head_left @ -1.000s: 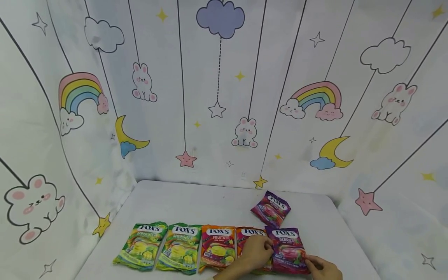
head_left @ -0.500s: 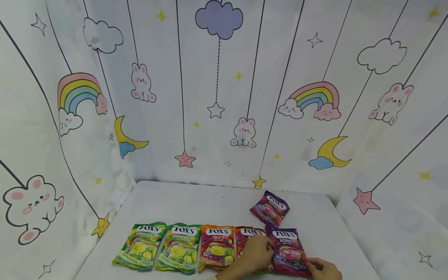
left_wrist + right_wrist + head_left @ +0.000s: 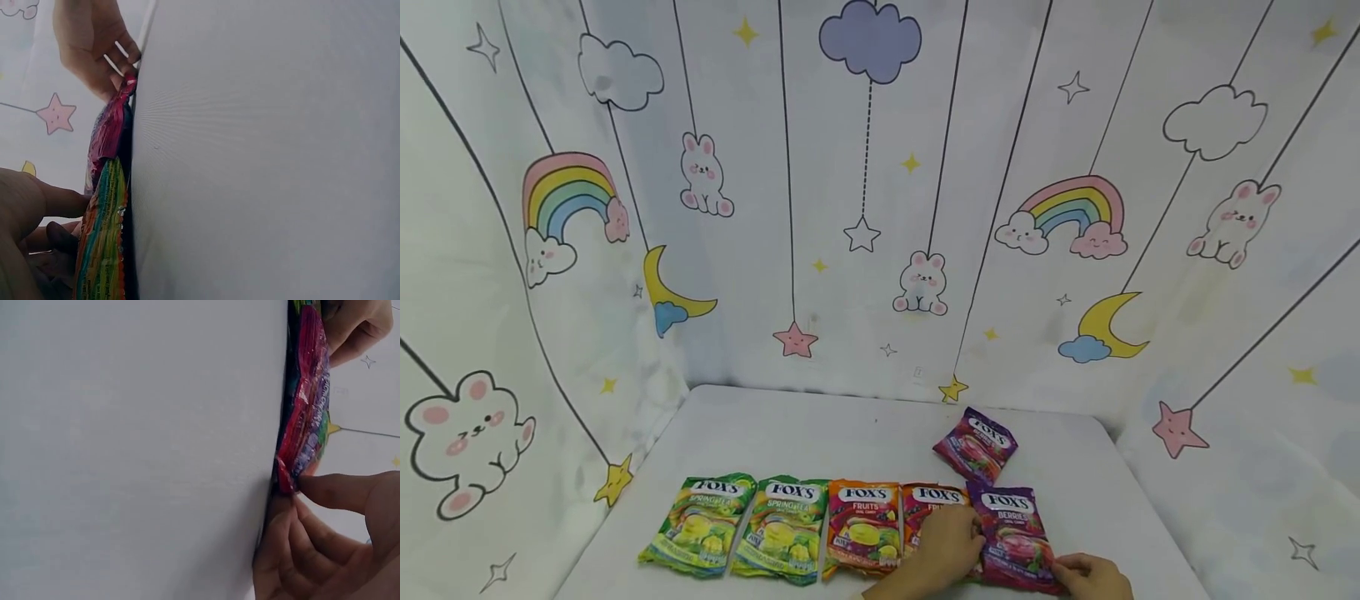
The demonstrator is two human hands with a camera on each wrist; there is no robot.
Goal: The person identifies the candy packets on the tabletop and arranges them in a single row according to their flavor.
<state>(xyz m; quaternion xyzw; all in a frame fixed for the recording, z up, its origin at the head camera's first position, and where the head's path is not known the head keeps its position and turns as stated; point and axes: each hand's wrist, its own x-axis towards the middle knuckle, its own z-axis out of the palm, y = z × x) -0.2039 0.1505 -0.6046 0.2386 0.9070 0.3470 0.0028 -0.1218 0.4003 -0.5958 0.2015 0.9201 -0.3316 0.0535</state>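
Observation:
In the head view, a purple Fox's Berries candy bag (image 3: 1017, 540) lies face up at the right end of a row. My right hand (image 3: 1092, 577) pinches its lower right corner between thumb and fingers, which the right wrist view shows close up at the bag's crimped corner (image 3: 286, 478). Over the neighbouring orange-red Fox's Fruits bag (image 3: 917, 508) lies my left hand (image 3: 946, 546), its curled fingers at the purple bag's left edge; the fingertips are partly hidden. The left wrist view shows the left hand (image 3: 31, 225) beside the fruits bag's striped lower end (image 3: 103, 234).
Leftward in the row lie another Fruits bag (image 3: 862, 527) and two green Spring Tea bags, one in the middle (image 3: 781, 529) and one at the far left (image 3: 700, 525). A second purple Berries bag (image 3: 976, 446) lies tilted behind, on the white table (image 3: 790, 429). Printed cloth walls (image 3: 850, 167) surround it.
The purple bag's lower end has shifted very slightly toward the near edge, with both hands staying on it. The other bags have kept their places; the head view has moved slightly.

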